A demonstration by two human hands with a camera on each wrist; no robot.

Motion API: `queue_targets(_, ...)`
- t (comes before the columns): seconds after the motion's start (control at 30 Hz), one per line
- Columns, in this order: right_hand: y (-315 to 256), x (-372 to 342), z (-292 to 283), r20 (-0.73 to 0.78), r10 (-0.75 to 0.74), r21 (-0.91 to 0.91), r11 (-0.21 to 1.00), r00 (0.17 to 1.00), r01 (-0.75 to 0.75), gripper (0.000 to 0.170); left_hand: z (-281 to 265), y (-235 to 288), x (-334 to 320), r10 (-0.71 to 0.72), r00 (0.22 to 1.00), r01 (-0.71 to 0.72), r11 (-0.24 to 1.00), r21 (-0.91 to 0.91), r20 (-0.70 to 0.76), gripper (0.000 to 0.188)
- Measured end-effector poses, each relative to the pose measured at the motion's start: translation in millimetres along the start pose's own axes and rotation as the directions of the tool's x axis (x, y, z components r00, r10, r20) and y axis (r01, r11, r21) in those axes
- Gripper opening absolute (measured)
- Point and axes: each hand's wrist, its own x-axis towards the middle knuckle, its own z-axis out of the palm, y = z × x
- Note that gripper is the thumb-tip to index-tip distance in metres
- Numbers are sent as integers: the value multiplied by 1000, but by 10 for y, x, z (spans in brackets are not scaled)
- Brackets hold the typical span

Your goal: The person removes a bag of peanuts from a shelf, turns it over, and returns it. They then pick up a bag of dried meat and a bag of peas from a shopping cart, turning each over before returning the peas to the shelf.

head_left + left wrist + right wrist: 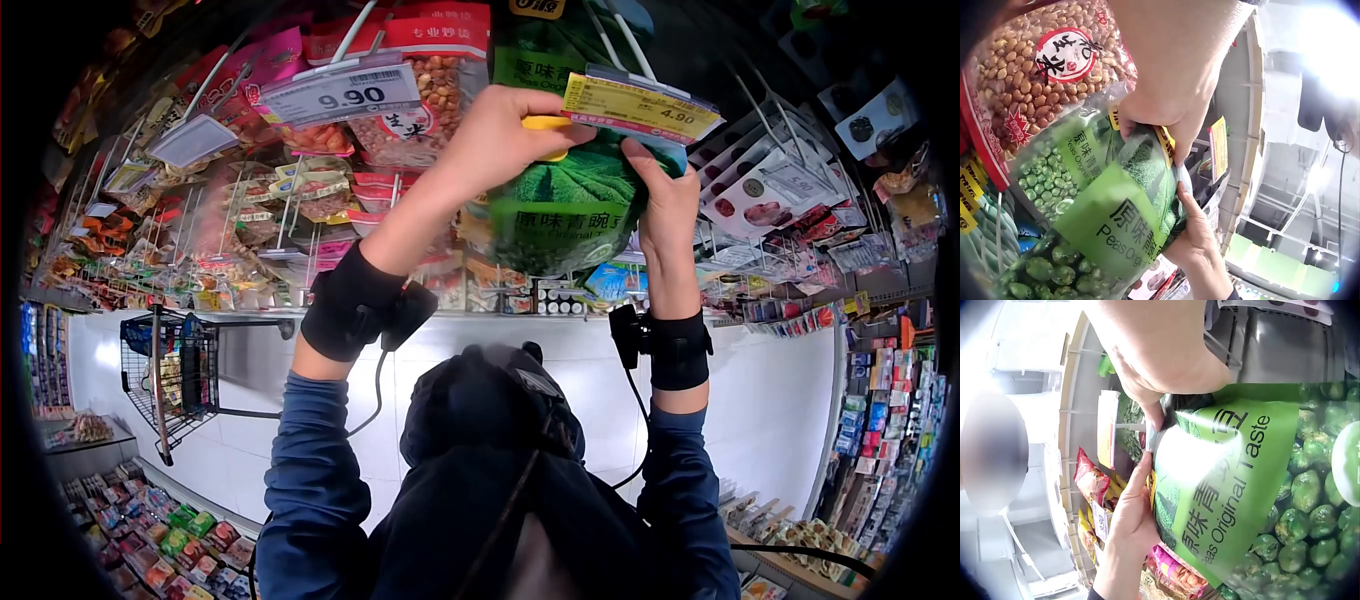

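Note:
A green bag of peas (560,220) hangs upright at the shelf front, just under a yellow price tag (640,108). My left hand (500,140) pinches its top edge on the left. On the opposite side, my right hand (668,205) grips the top corner, thumb on the front. The left wrist view shows printed lettering and green peas through the bag's clear lower part, with a similar bag (1044,181) behind it. From the right wrist, the front bag (1235,469) fills much of the view, and a metal hook runs between the tag and the bags.
Left of the peas hangs a bag of peanuts (430,90) behind a 9.90 price tag (345,95). White packs (755,190) hang on hooks to the right. More snack bags fill the lower rows. A shopping cart (170,370) stands on the floor behind at left.

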Motion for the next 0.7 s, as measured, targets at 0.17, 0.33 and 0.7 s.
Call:
queue_targets(0.17, -64, 103, -19, -10, -25, 53, 998, 1000, 25, 17, -20, 31, 154, 46, 999, -47, 998, 32, 13, 24)
queue_targets(0.33, -158, 153, -12, 6, -41, 78, 996, 999, 40, 14, -36, 65, 232, 150, 988, -148, 988, 49, -35, 20)
queue_targets(0.7, -168, 202, -62, 78, -117, 72, 991, 990, 111, 13, -87, 87, 304, 223, 975, -223, 972, 79, 17, 19)
